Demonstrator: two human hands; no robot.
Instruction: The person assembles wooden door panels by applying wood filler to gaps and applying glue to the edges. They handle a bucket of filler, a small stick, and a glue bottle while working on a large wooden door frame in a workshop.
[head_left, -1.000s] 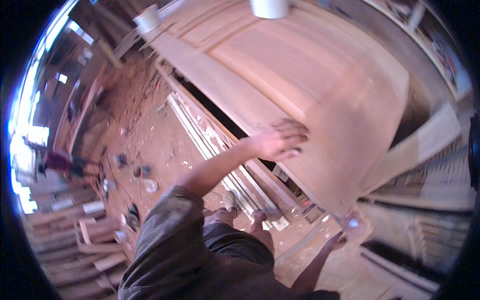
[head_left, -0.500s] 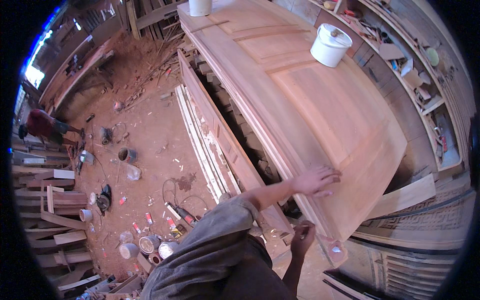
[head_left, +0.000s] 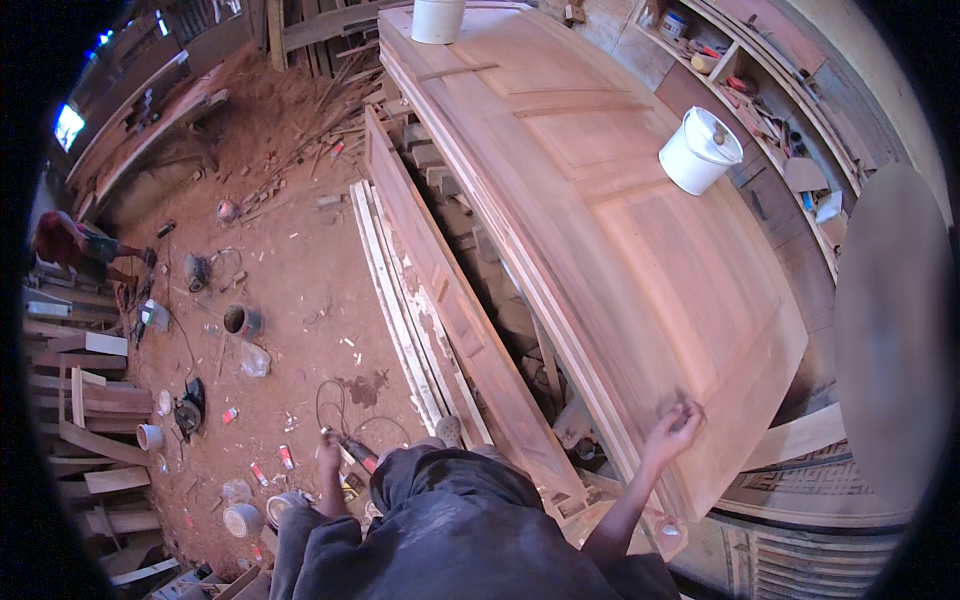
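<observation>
A large reddish-brown panelled wooden door (head_left: 600,240) lies flat in front of me. My right hand (head_left: 675,435) is over its near end, the fingers curled together. A dark smudge shows at the fingertips; whatever they hold, if anything, I cannot make out. My left hand (head_left: 330,455) hangs out to the left, away from the door and above the floor, near a corded power tool (head_left: 357,453). Its fingers are too small and blurred to read. Two white buckets stand on the door: a lidded bucket (head_left: 698,152) on the right and another bucket (head_left: 437,20) at the far end.
A long narrow wooden frame (head_left: 450,310) and pale boards (head_left: 395,300) lie left of the door. Cans, tubs and a circular saw (head_left: 188,408) litter the floor. Another person (head_left: 62,240) bends at far left. Shelves (head_left: 770,110) line the right; a grey blur (head_left: 893,340) covers part there.
My left hand has left the door surface and swung far left over the floor. My right hand has moved from the door's near edge up over its panel. The view has shifted slightly.
</observation>
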